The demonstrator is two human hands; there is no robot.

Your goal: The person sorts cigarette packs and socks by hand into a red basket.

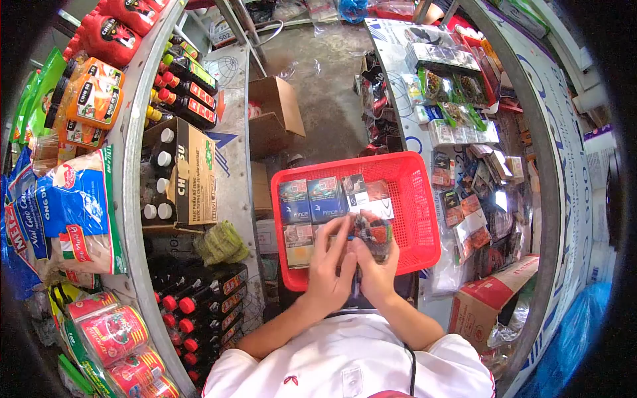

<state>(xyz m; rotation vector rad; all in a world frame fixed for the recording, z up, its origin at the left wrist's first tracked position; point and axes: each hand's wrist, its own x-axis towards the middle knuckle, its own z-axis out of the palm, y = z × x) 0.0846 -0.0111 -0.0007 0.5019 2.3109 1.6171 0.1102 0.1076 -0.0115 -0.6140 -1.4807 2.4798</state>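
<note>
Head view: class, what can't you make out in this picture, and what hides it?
All in the head view:
1. Underside of the held pack: hidden by the right hand.
2. Basket floor beneath the other packs: covered by them.
3. Lower parts of the white-capped bottles: hidden by their carton.
4. Top-left red bottles: cut off by the upper edge.
5. Packs' finest print: too small.

And here we have a white short-sleeved shirt point(325, 355), a small red motif point(290, 380) on the front, a pale rectangular patch point(352, 383) nearby! Down one side runs a thin dark line point(413, 375), cord or piping, can't tell. Left hand point(332, 259) and right hand point(377, 268): both gloveless!
</note>
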